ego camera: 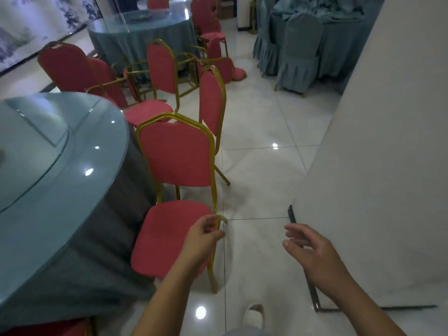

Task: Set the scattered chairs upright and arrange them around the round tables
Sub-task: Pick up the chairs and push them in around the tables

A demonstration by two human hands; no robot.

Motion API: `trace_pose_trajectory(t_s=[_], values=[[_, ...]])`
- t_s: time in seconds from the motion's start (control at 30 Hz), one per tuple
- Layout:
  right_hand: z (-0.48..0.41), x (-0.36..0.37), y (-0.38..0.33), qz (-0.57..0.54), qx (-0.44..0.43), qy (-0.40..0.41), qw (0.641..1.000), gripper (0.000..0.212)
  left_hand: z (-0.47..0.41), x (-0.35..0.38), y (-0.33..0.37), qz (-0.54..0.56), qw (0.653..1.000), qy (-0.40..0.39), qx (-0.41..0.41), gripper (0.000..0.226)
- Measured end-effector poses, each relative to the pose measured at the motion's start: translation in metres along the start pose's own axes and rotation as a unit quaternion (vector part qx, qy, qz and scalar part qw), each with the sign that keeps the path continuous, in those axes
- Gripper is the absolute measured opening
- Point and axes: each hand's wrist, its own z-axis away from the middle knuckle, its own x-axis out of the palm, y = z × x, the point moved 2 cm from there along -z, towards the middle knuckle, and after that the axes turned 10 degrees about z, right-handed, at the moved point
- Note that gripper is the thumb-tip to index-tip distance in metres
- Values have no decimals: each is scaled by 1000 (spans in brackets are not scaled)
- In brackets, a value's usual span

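A red padded chair [174,154] with a gold metal frame stands beside the near round table [55,180], with its seat toward me. My left hand [206,235] is closed around the gold frame at the seat's right front corner. My right hand [308,248] hovers open to the right, touching nothing. Just behind are more red chairs: one upright [161,69], one seen edge-on [211,103], and another by the table's far edge [68,66]. Between the two tables lie overturned chairs [143,78]. More tipped red chairs [219,61] lie by the far round table [145,30].
A white pillar [378,166] rises close on my right, with a metal strip at its base. Blue-covered chairs [299,52] and a covered table fill the back right. A strip of glossy white floor tiles [261,132] runs between the red chairs and the pillar.
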Motion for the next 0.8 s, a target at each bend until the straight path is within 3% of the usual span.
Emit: trace_pose_trajectory(t_s=[0.2,0.47,0.8], values=[[-115,-41,-31,3,-20,-10,1000,26,-98,29,51,-11,1000,15,-4,61],[-286,-39,-48,2,-53,-74,996,24,-219,0,84,8,989,150,-4,77],[-500,5,-108,32,-100,-262,959,31,-335,0,128,45,955,286,-59,96]])
